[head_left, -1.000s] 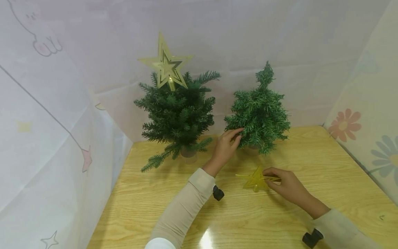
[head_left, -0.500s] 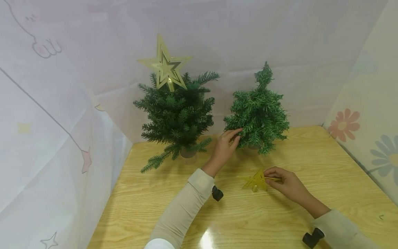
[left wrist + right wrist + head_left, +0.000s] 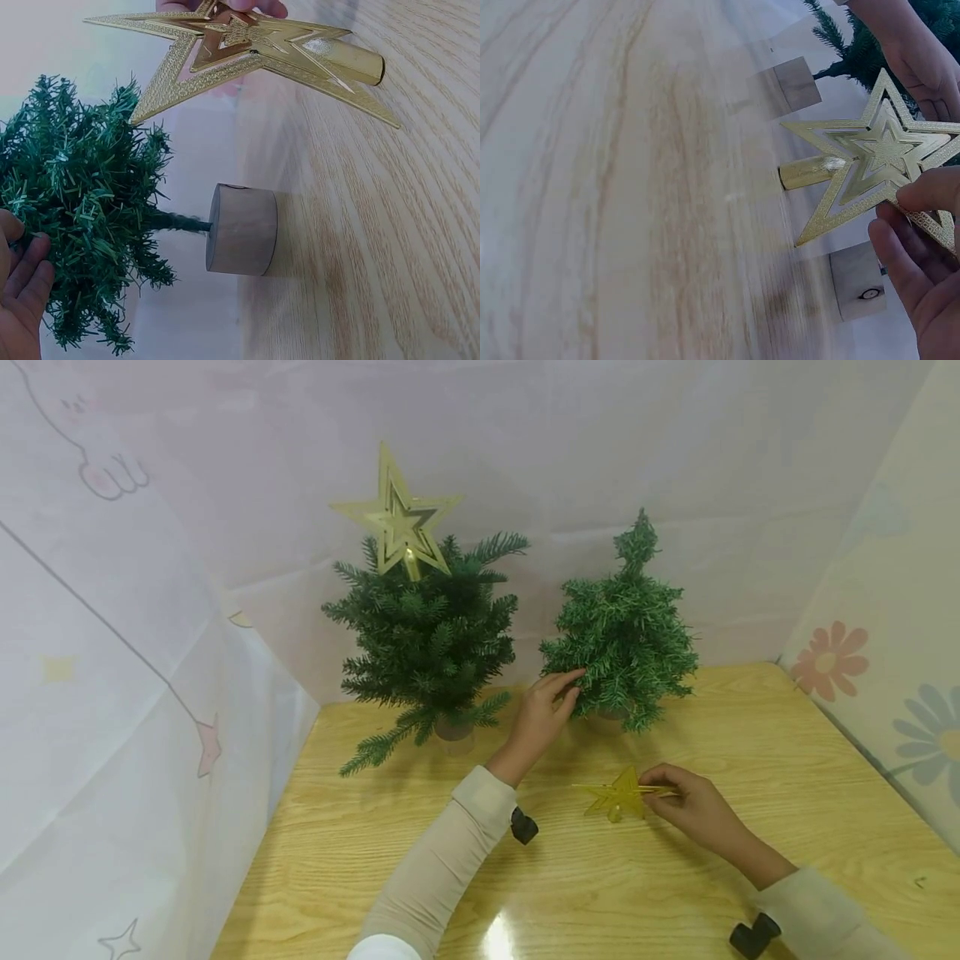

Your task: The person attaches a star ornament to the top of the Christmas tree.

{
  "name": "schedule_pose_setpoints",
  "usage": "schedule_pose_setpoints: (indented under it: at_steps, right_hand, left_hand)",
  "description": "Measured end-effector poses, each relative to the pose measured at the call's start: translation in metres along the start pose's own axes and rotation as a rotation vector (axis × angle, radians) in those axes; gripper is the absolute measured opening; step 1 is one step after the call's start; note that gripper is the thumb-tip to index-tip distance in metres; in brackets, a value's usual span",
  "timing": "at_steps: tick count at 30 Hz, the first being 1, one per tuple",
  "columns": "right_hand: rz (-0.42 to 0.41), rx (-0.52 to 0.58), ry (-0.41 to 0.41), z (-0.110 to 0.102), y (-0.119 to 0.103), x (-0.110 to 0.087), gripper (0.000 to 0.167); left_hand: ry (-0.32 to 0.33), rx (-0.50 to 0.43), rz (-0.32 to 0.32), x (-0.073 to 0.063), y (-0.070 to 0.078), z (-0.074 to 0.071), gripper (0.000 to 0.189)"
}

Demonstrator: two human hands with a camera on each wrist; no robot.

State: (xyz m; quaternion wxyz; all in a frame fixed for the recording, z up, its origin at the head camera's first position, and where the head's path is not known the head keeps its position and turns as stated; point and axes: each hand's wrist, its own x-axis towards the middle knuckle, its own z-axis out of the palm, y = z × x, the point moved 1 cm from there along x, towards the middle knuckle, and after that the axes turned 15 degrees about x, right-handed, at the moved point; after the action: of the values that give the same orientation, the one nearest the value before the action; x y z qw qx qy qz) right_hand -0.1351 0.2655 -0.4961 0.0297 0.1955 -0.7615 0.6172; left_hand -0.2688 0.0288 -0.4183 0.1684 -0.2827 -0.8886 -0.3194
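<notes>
Pinching a gold star (image 3: 889, 154) by one of its points, the person's right hand (image 3: 693, 806) keeps thumb and fingers narrow about the flat rim. The star faces away from me in tiers, one shape nested inside another, with a short gold socket (image 3: 802, 174) sticking out between two points. It is over the wooden table (image 3: 375, 877), on the near side of the smaller tree (image 3: 626, 635); I cannot tell whether the socket's end meets the wood.

The left hand (image 3: 538, 718) reaches up to that tree's lower branches, fingertips among the needles, fingers loosely extended and the thumb a little apart from the forefinger. The tree stands upright on a round wooden base (image 3: 244, 231).

Beside it, on the person's left, is a darker, fuller tree (image 3: 427, 643) with one long bough hanging low near the table. A larger gold star (image 3: 405, 518) sits tilted on its top. Pale cloth (image 3: 562, 460) hangs behind both trees, and flowers (image 3: 828, 662) are printed on the cloth at the right.
</notes>
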Motion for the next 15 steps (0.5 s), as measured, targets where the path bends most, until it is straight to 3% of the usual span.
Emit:
schedule_pose_setpoints:
  at_steps: [6, 15]
  right_hand:
    - [-0.021, -0.090, 0.010, 0.001, 0.001, 0.001, 0.020]
    - [0.057, 0.154, -0.052, 0.006, 0.011, 0.001, 0.025]
  left_hand:
    - [0.005, 0.002, 0.002, 0.000, -0.001, 0.000, 0.037]
    - [0.013, -0.001, 0.021, 0.000, -0.001, 0.000, 0.037]
